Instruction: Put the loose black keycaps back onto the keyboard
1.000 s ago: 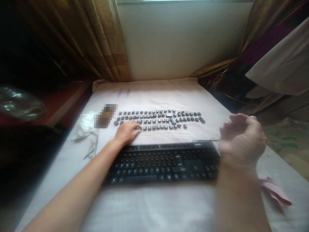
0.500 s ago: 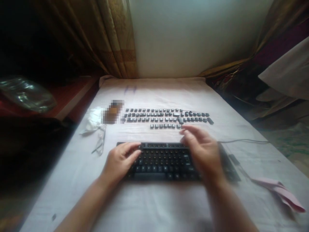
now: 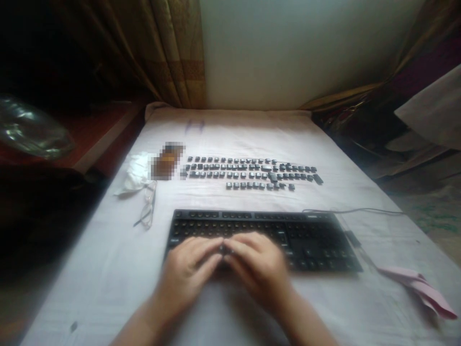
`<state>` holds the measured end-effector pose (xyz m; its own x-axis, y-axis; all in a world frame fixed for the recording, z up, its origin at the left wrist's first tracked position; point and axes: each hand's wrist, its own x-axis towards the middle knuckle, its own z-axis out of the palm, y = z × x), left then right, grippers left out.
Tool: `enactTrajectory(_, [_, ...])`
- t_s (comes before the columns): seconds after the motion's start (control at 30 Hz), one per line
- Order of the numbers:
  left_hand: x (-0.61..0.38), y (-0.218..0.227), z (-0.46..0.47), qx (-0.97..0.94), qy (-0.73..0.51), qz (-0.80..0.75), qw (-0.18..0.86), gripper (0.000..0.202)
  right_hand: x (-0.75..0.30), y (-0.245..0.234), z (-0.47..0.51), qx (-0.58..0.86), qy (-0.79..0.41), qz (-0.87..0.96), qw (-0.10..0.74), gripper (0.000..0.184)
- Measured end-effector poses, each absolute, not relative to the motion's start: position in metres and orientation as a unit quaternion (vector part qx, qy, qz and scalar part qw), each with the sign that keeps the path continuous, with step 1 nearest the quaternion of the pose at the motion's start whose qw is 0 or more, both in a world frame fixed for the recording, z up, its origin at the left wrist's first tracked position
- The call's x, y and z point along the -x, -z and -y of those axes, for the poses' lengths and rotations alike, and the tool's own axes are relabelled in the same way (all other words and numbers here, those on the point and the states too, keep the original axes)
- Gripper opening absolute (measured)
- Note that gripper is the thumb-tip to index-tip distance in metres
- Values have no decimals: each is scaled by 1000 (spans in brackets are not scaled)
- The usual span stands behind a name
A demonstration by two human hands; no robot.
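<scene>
A black keyboard [image 3: 313,230] lies across the white-covered table, with many of its keycaps off. My left hand [image 3: 192,266] and my right hand [image 3: 257,264] meet over its lower middle, fingertips nearly touching. Thumbs and fingers pinch from both sides at a small dark keycap [image 3: 226,249], which the fingertips partly cover. Beyond the keyboard, loose black keycaps [image 3: 234,175] are laid out in several rows, with a larger one [image 3: 318,179] at the right end.
Eyeglasses [image 3: 147,209], a crumpled white bag [image 3: 135,173] and a blurred-out brown item [image 3: 167,161] are at the left. The keyboard's cable [image 3: 363,210] runs right. A pink cloth [image 3: 419,286] hangs near the right edge.
My right hand has moved from beside the loose keycap rows down and left to the keyboard. My left hand has shifted right and nearer, so both fingertips now come together.
</scene>
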<state>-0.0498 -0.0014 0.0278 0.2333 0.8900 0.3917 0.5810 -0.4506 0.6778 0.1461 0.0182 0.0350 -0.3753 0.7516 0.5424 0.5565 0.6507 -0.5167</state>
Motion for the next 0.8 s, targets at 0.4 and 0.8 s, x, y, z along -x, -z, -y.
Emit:
enactTrajectory(0.4, [57, -33, 2, -766, -370, -503, 153, 26, -148, -29, -23, 422, -140, 810, 383, 13])
enactTrajectory(0.8, [69, -28, 11, -797, -324, -507, 44, 21, -138, -24, -25, 489, -149, 793, 333, 12])
